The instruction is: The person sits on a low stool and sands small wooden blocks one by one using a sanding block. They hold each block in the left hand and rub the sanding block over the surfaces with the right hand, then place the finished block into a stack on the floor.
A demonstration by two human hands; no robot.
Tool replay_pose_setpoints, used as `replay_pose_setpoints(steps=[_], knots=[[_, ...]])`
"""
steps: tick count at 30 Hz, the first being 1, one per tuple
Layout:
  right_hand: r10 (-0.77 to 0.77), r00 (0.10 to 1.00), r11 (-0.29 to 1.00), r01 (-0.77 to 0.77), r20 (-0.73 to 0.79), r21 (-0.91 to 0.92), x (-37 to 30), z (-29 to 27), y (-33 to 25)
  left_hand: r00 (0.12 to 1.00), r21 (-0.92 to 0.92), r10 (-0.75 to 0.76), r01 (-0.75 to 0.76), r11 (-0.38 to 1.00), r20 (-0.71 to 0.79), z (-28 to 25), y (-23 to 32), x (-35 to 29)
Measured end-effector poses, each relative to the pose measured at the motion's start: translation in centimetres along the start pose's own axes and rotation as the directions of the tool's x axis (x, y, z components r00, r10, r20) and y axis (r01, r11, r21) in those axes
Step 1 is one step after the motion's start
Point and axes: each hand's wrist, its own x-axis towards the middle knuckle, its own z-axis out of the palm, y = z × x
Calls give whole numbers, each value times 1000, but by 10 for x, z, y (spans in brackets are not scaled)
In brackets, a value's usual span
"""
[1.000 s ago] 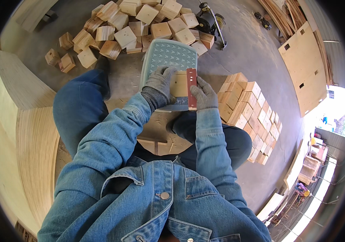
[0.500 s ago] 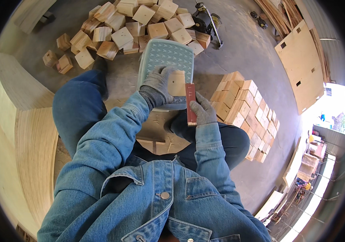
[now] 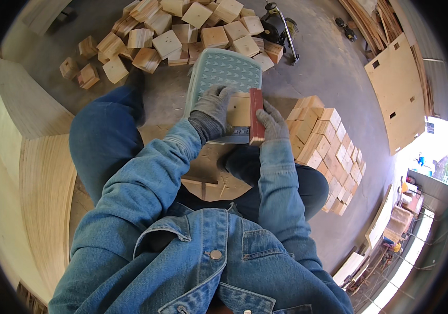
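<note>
A pale square wooden block (image 3: pixel 239 111) stands over the near part of a light green plastic stool (image 3: pixel 224 70). My gloved left hand (image 3: pixel 211 111) is closed round the block's left side, thumb toward me. In my gloved right hand (image 3: pixel 274 123) is a long, flat, red-brown sanding block (image 3: pixel 256 119), with my fingers along its right face. It stands on edge against or very close to the wooden block's right side; actual contact cannot be made out. The wooden block's underside is hidden.
Loose wooden blocks (image 3: pixel 166 44) lie heaped beyond the stool. A stacked pile of blocks (image 3: pixel 333 152) stands right of my right knee. A power tool (image 3: pixel 281 31) sits by the heap. Plywood panels (image 3: pixel 397 91) lean at the far right; curved wood sheets (image 3: pixel 46 199) are at left.
The sanding block has moved away from me along the wooden block's right side, with my right hand. The whole scene has shifted slightly right in view. My left hand keeps its hold.
</note>
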Motion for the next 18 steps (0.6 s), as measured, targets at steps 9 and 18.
replay_pose_setpoints(steps=[9,18], knots=[[-41,999,999,40,-22,-37,20,20,-15,997,42,60,-58,997,-51,4,2,0],[58,998,993,-60,-28,-97,-53,-32,27,998,70,56,-56,996,7,2,3,4]])
